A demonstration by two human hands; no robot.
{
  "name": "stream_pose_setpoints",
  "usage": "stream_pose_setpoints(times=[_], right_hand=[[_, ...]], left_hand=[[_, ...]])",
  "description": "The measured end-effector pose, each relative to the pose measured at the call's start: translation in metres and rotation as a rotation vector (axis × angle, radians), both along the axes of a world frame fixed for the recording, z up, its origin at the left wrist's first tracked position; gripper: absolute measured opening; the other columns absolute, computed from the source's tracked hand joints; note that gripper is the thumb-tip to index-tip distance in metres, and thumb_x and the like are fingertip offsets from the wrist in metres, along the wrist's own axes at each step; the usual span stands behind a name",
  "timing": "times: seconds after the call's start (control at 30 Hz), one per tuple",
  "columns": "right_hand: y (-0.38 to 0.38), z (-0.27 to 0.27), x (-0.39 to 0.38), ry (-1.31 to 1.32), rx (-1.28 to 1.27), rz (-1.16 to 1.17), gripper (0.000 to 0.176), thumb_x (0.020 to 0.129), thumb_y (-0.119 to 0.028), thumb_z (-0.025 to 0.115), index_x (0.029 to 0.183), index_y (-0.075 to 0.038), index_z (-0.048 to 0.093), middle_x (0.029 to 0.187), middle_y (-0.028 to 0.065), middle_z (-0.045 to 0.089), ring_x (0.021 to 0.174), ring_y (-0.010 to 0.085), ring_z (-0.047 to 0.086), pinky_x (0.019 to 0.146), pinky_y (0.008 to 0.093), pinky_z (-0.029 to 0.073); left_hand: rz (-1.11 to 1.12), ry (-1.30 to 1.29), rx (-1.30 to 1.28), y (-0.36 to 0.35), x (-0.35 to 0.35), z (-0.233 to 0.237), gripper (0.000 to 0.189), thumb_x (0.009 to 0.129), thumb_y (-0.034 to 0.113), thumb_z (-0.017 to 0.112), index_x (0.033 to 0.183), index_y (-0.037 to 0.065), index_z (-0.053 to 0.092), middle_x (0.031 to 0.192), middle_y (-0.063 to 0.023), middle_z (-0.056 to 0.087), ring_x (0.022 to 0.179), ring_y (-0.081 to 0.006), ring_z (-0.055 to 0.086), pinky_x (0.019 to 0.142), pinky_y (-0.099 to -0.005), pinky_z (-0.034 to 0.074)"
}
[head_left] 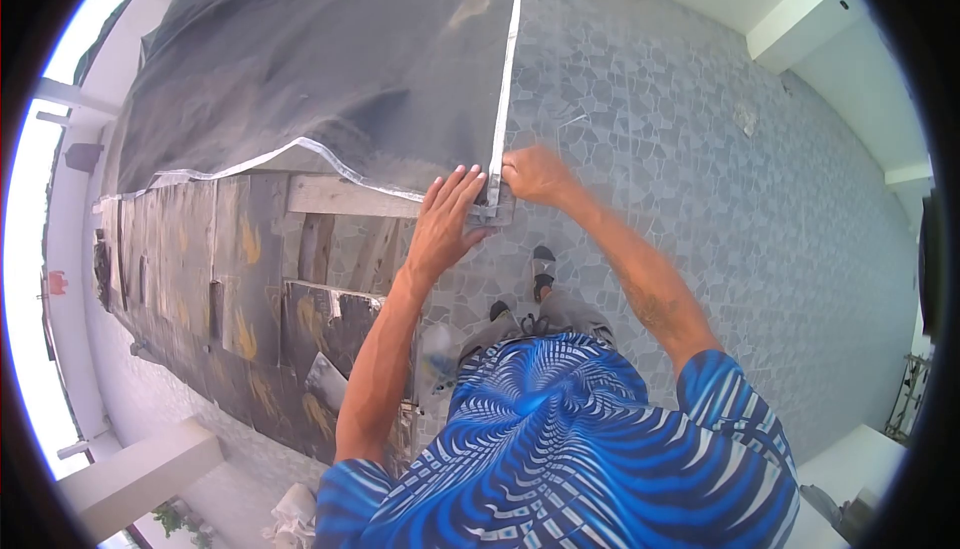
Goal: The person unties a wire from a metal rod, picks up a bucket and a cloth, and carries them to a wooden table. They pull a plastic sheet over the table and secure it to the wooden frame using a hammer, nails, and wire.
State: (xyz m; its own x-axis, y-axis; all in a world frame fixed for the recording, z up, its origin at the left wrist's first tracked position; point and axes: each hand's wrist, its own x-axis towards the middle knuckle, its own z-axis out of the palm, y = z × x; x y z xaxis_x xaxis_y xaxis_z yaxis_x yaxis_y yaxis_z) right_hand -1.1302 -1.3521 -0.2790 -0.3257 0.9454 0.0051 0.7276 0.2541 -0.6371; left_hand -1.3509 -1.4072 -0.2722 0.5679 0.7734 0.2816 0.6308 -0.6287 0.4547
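A dark grey fabric sheet with a white edge lies over a wooden frame. At its near right corner, my left hand rests with fingers stretched out over the sheet and the end of the frame. My right hand is closed at the sheet's right-hand white edge, just beyond that corner. The fingertips are partly hidden there, but they appear to pinch the edge. Between my hands, the white edging folds down at the corner. The sheet's near edge hangs in a loose wave along the frame.
Worn wooden boards with yellow marks stand left of my left arm, with gaps between slats. A clear plastic item lies on the stone-patterned floor by my feet. White beams and walls surround the area.
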Motion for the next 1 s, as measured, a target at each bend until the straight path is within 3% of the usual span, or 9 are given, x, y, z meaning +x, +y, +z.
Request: stream_pose_setpoints(times=[0.1,0.3,0.4,0.5,0.6,0.7,0.8,0.9,1.0], right_hand=[[-0.013,0.018,-0.003,-0.004,-0.135,-0.046,0.026,0.089,-0.02,0.053,0.084,0.0,0.068,0.08,0.0244,0.066,0.076,0.0429,0.064,0.069,0.0517,0.048],[-0.046,0.026,-0.014,-0.066,-0.019,-0.098,0.028,0.091,-0.02,0.05,0.086,0.002,0.067,0.083,0.0255,0.066,0.079,0.0435,0.064,0.071,0.0506,0.048],[-0.056,0.042,-0.019,-0.032,-0.073,-0.146,0.029,0.091,-0.019,0.049,0.087,0.002,0.067,0.084,0.0272,0.065,0.081,0.0448,0.063,0.072,0.0498,0.048],[-0.073,0.036,-0.024,0.029,-0.056,-0.219,0.03,0.092,-0.021,0.05,0.089,0.003,0.067,0.083,0.0261,0.066,0.077,0.0428,0.064,0.072,0.0492,0.048],[-0.092,0.026,-0.036,0.233,-0.101,-0.368,0.029,0.092,-0.019,0.049,0.092,0.003,0.067,0.079,0.0228,0.069,0.075,0.0369,0.068,0.07,0.0445,0.052],[-0.11,0.018,-0.045,0.497,-0.322,-0.473,0.025,0.093,-0.015,0.05,0.101,0.003,0.065,0.079,0.0159,0.07,0.068,0.0237,0.067,0.065,0.0366,0.052],[-0.12,0.015,-0.057,0.705,-0.4,-0.55,0.023,0.095,-0.011,0.049,0.108,0.004,0.062,0.082,0.0107,0.07,0.066,0.0143,0.064,0.063,0.031,0.051],[-0.124,0.019,-0.059,0.681,-0.366,-0.53,0.024,0.097,-0.012,0.049,0.11,0.004,0.06,0.085,0.0103,0.07,0.067,0.0135,0.064,0.062,0.0287,0.051],[-0.123,0.011,-0.054,0.624,-0.309,-0.471,0.023,0.097,-0.012,0.051,0.109,0.004,0.061,0.083,0.0088,0.069,0.067,0.0127,0.063,0.062,0.029,0.05]], left_hand=[[-0.002,-0.021,-0.02,-0.002,-0.001,0.003,0.09,0.069,0.017,0.085,0.146,0.01,0.041,0.151,-0.0088,0.044,0.144,-0.0277,0.035,0.118,-0.047,0.026],[0.026,-0.075,-0.081,-0.013,-0.009,0.012,0.077,0.075,0.011,0.08,0.143,0.009,0.045,0.149,-0.0112,0.046,0.143,-0.0293,0.036,0.117,-0.0456,0.029],[0.126,-0.232,-0.04,-0.032,-0.012,0.013,0.058,0.08,0.011,0.077,0.133,0.006,0.056,0.138,-0.0143,0.056,0.132,-0.0324,0.048,0.108,-0.0423,0.04],[0.322,-0.342,-0.141,-0.056,-0.012,0.008,0.036,0.085,0.011,0.073,0.119,0.005,0.065,0.115,-0.0126,0.068,0.109,-0.0257,0.064,0.092,-0.0368,0.05],[0.497,-0.544,-0.517,-0.071,-0.007,0.008,0.022,0.092,0.016,0.068,0.108,0.001,0.069,0.093,-0.0114,0.073,0.086,-0.0191,0.07,0.077,-0.0322,0.052],[0.434,-0.628,-0.624,-0.069,-0.008,-0.017,0.025,0.097,0.021,0.062,0.105,-0.002,0.069,0.083,-0.011,0.072,0.076,-0.0149,0.07,0.071,-0.0294,0.052],[0.469,-0.661,-0.732,-0.069,-0.003,-0.026,0.029,0.098,0.024,0.06,0.105,-0.003,0.069,0.086,-0.0116,0.073,0.078,-0.0157,0.069,0.072,-0.0296,0.052],[0.464,-0.677,-0.637,-0.067,0.001,-0.021,0.028,0.097,0.024,0.062,0.104,-0.002,0.069,0.081,-0.0108,0.072,0.074,-0.0152,0.069,0.071,-0.0294,0.052],[0.543,-0.575,-0.636,-0.064,0.001,-0.008,0.027,0.095,0.021,0.064,0.11,0.0,0.067,0.096,-0.012,0.072,0.087,-0.0196,0.069,0.075,-0.0313,0.052]])
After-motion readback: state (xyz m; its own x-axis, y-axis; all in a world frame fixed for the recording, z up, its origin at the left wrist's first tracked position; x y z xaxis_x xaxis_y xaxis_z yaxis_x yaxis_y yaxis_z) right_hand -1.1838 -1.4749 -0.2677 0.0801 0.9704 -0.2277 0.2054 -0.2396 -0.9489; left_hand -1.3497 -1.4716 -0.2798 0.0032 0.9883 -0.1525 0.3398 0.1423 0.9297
